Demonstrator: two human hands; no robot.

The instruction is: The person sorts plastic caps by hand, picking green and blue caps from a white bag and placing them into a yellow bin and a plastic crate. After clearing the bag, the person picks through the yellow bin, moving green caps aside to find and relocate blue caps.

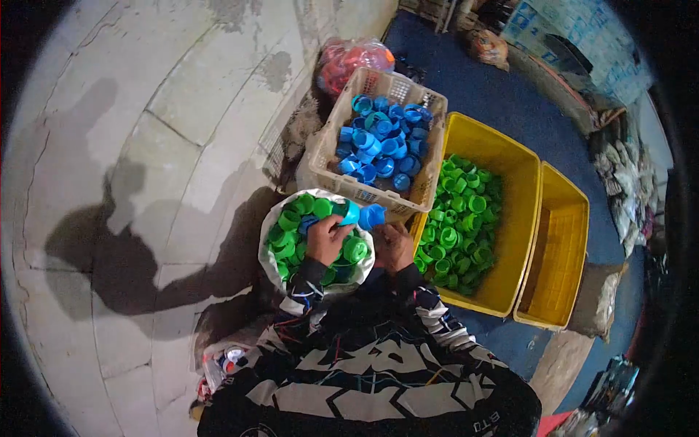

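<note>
The left hand (328, 239) pinches a teal cap (347, 213) above the white sack (270, 255) of green caps (289, 220), while the right hand (394, 247) holds a blue cap (371, 216) just beside it, near the beige crate (320, 155).

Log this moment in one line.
left hand: holding teal cap | right hand: holding blue cap | sack: mostly green caps | crate: blue caps | yellow bin: green caps

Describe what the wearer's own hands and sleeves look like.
Both the left hand and right hand are ungloved. The long sleeves are black, boldly patterned in white, with thin coloured streaks; fine details are too small to tell.
</note>
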